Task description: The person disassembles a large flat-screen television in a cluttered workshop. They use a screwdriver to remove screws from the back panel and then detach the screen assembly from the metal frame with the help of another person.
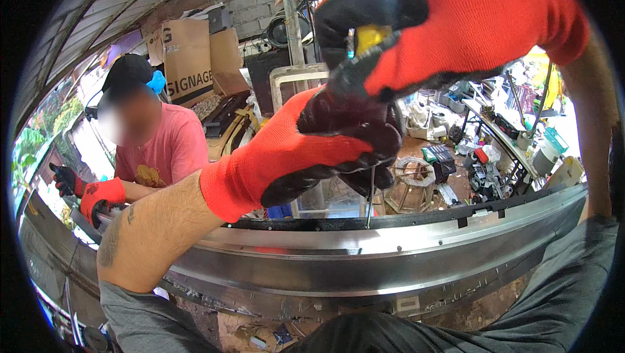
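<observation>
My right hand (443, 30), in a red glove with black palm and fingers, closes round the yellow handle of a screwdriver (371, 38). Just below, my left hand (306, 148), gloved alike, is wrapped round the lower part of the tool. From under it the thin metal shaft (371, 203) runs down, its tip meeting the upper edge of a long silver metal panel (312, 243). A black strip (433, 217) with small screws along it lines that edge. My fingers hide the middle of the screwdriver.
At the left sits a co-worker (163, 138) in a pink shirt and red-black gloves. A large cardboard box (185, 63) stands behind. Beyond the panel are a stool (411, 177), a heap of metal parts (488, 180) and a cluttered table (501, 135).
</observation>
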Available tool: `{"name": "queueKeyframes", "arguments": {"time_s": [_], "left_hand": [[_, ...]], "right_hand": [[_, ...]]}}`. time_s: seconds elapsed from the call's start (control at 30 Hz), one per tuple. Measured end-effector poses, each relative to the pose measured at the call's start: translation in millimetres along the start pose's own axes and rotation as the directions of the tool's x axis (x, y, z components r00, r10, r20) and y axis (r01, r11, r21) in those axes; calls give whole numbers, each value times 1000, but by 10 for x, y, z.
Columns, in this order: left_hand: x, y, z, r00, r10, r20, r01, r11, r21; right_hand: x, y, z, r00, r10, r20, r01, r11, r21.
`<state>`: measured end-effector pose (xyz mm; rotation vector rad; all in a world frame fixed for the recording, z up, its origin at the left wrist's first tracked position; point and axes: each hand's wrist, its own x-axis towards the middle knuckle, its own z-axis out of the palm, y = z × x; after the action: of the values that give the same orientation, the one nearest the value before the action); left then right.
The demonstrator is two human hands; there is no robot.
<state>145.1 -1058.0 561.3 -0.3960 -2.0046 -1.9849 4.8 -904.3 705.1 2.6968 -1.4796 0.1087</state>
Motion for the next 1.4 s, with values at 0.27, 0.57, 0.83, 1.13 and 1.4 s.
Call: {"name": "queueKeyframes", "arguments": {"time_s": [0.27, 0.57, 0.83, 1.13, 1.4], "left_hand": [[-69, -7, 104, 999, 43, 16, -42, 997, -62], [15, -174, 55, 993, 104, -46, -109, 987, -117], [9, -265, 125, 987, 144, -66, -153, 975, -163], [54, -319, 83, 991, 114, -72, -124, 980, -154], [39, -175, 224, 982, 113, -149, -66, 955, 290]], "right_hand": [[-67, 76, -49, 1000, -7, 26, 7, 1000, -15], [-109, 100, -118, 998, 31, 57, -29, 999, -32], [-63, 30, -42, 991, 98, 93, -98, 995, 0], [-154, 105, -118, 986, 129, 105, -131, 991, 8], [-190, 32, -145, 990, 101, 98, -102, 995, 6]]}}
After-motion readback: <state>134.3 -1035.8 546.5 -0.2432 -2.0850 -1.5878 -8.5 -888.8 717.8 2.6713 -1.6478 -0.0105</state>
